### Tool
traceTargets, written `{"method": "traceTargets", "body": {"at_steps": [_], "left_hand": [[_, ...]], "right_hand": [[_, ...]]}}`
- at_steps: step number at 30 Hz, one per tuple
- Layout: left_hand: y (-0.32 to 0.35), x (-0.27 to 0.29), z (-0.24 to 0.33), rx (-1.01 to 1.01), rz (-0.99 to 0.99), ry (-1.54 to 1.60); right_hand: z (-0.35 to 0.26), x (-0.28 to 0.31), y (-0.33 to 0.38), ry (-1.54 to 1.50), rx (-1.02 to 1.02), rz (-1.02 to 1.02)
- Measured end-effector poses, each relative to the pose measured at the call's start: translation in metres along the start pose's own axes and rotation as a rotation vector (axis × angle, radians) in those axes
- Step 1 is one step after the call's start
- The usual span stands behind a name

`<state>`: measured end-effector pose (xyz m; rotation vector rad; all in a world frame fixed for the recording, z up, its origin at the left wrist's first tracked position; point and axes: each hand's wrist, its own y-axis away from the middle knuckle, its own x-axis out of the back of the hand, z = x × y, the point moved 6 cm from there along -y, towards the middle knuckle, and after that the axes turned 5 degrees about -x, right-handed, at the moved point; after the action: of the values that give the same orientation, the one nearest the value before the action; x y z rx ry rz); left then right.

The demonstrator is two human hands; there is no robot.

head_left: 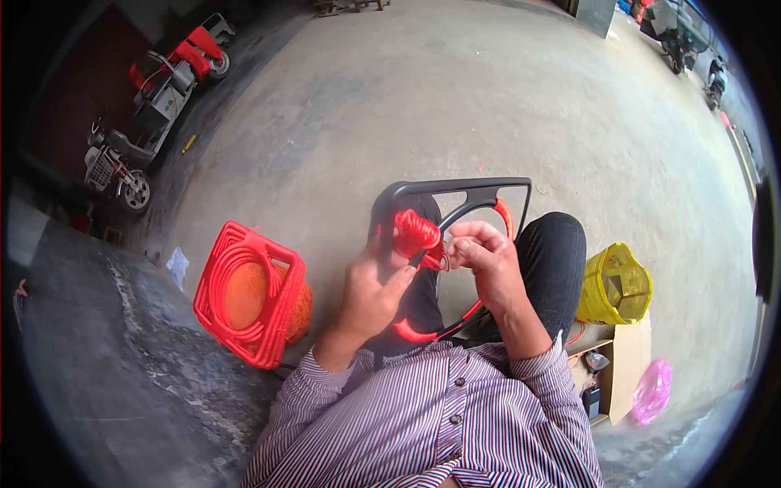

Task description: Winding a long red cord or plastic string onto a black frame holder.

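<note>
A black frame (390,198) with a round inner ring rests across my thighs, and red cord (416,331) is wound round parts of the ring. My left hand (373,286) is closed around a bundle of red cord (416,231) over the frame's left side. Just right of that bundle is my right hand (492,259), its thumb and fingers curled into a pinch. Strands of cord come close to those fingertips, but what is between them is too small to make out.
At my left stands a stack of red frames (213,289) against an orange round thing (299,313). To the right are a yellow bin (618,281), an opened cardboard box (630,366) and a pink plastic bag (652,392). Scooters (122,163) stand farther off on the concrete floor (342,106).
</note>
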<state>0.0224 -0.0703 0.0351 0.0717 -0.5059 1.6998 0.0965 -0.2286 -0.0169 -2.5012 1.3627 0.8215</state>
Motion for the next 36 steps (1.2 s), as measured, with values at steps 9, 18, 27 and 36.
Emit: {"method": "traceTargets", "body": {"at_steps": [9,18,27,36], "left_hand": [[-0.006,-0.009,0.024,-0.131,0.08,-0.044],[0.002,0.003,-0.04,0.355,0.041,0.444],[0.018,0.04,-0.059,0.428,0.188,0.463],[-0.004,-0.005,-0.004,0.003,-0.05,-0.021]], "right_hand": [[-0.064,-0.035,0.026,0.735,0.685,0.188],[-0.013,-0.018,0.068,0.391,0.207,-0.292],[-0.018,0.071,0.059,-0.091,0.098,0.4],[0.004,-0.016,-0.014,0.165,-0.094,-0.069]]}}
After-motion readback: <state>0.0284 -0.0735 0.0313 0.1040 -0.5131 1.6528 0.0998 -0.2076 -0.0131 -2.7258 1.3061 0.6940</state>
